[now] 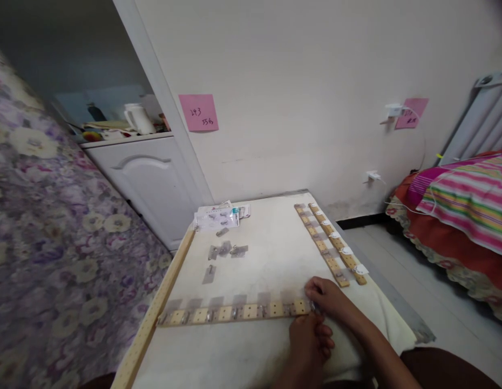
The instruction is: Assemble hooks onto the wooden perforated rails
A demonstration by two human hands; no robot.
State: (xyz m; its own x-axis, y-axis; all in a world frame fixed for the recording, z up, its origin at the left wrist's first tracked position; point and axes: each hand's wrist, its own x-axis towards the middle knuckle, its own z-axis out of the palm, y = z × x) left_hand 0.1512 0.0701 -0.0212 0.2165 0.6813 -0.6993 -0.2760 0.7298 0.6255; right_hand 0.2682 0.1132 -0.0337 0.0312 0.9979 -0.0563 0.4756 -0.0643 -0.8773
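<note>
"So, what are the fingers doing?"

"On the right hand, thumb and fingertips are drawn together at the right end of the front wooden strip. A small shiny piece shows there, but I can't tell whether it's pinched."

"And the left hand?"

"Just below that same end, fingers curled inward. The tips are hidden, so I can't say whether they hold anything."

"How does the strip lie?"

"Flat, running across the near part of the white tabletop. It has pairs of dark holes, and clear plastic pieces sit along it at intervals, sticking out past its far edge."

"Anything beyond it?"

"Loose plastic pieces lie scattered farther back on the left, with flat packets behind them at the far corner. On the right, two more strips lie side by side: the inner strip carries clear pieces, the outer strip white ones."

"And past the table?"

"A floral curtain on the left, a pink note on the wall, and a striped bedspread on the right."
</note>
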